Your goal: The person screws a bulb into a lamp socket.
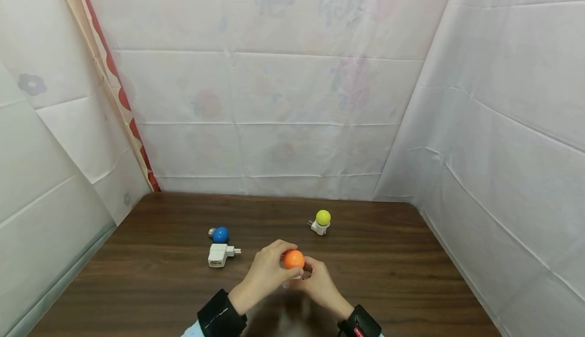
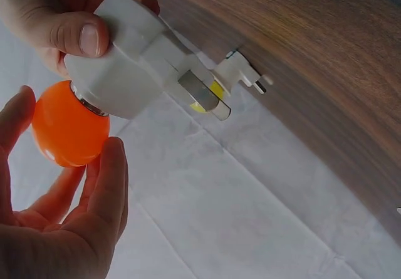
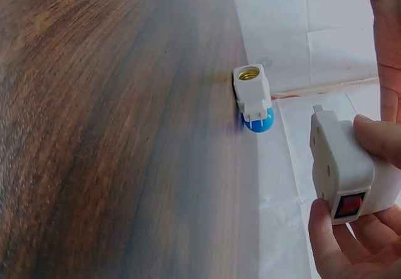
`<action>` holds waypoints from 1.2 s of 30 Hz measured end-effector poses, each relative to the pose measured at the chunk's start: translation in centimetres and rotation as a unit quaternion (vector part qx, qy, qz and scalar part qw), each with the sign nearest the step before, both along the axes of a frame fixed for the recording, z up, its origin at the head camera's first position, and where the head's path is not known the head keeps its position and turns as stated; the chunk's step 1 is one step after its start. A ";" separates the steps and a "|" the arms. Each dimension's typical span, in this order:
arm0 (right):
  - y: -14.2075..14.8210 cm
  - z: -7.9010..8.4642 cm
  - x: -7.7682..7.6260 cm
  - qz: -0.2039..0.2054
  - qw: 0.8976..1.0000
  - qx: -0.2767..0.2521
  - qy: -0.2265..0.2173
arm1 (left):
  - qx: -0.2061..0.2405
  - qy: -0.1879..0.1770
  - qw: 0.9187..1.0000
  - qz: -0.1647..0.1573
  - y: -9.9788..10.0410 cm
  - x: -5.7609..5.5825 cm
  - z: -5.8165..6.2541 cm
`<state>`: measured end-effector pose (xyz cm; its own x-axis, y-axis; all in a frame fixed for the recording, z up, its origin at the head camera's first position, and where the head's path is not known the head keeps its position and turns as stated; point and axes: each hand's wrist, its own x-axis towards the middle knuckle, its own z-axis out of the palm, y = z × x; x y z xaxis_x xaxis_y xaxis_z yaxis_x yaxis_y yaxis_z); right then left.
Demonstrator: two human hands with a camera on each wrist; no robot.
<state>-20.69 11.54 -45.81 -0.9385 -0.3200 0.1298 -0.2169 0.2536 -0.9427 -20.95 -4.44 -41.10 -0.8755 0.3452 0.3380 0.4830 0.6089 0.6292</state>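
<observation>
An orange light bulb (image 2: pixel 71 125) sits in the mouth of a white plug-in lamp holder (image 2: pixel 135 56), its metal collar partly showing at the joint. My left hand (image 1: pixel 268 270) pinches the round bulb between thumb and fingertips. The lamp holder's body is gripped by my right hand (image 1: pixel 320 283). In the right wrist view, a red rocker switch (image 3: pixel 349 205) shows on the end of this holder. Both hands are held together over the near part of the table, and in the head view they hide most of the holder.
On the brown table (image 1: pixel 388 276), a blue bulb (image 1: pixel 221 235) lies left of the hands, behind a second white lamp holder (image 1: pixel 218 256) with an open socket. A yellow bulb (image 1: pixel 323 217) stands in another holder (image 1: pixel 319 228) farther back. White cloth (image 1: pixel 283 98) hangs around the table.
</observation>
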 end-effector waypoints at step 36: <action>0.2 -1.3 -0.3 0.025 0.999 -0.015 -0.014 | 0.054 -0.116 0.973 -0.193 -2.4 -2.2 -0.5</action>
<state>-21.02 11.71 -47.13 -0.9246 -0.3633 0.1142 -0.2025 0.2152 -0.9553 -23.17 -6.82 -41.61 -0.7452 0.6367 0.1985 0.4995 0.3356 0.7987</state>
